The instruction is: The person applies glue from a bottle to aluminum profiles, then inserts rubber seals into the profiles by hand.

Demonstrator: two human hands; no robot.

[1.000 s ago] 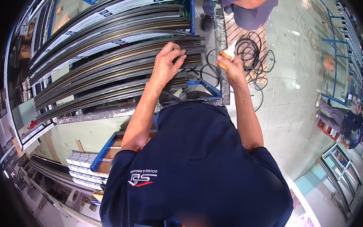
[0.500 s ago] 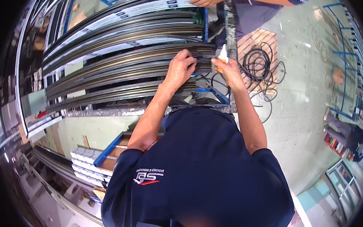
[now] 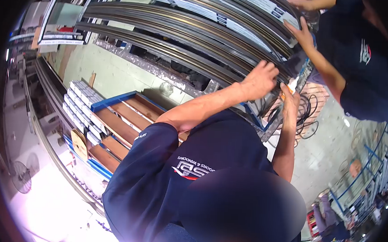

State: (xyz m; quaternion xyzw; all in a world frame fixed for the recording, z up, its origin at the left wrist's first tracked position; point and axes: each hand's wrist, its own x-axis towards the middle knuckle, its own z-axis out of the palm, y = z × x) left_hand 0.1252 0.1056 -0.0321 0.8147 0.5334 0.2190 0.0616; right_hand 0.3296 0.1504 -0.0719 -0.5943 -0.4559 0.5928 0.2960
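Observation:
Long dark profile strips lie side by side across the top of the view. Over their right-hand ends is my left hand, its fingers curled together; whether a small thing is pinched in them is hidden. My right hand is just to the right, closed around a small white and orange squeeze bottle whose pointed nozzle faces up, away from me. The bottle is close to the worn edge of the rack, beside the strip ends.
Opposite me at the right, a co-worker's hand rests by the strips. A coiled black cable lies on a pallet on the floor. A blue-framed wooden rack and stacked white bars stand at my left. Another person is farther off.
The view has swung, so the strips and both my hands appear farther right. The squeeze bottle stays in my right hand. More of the co-worker now shows, both hands at the strips.

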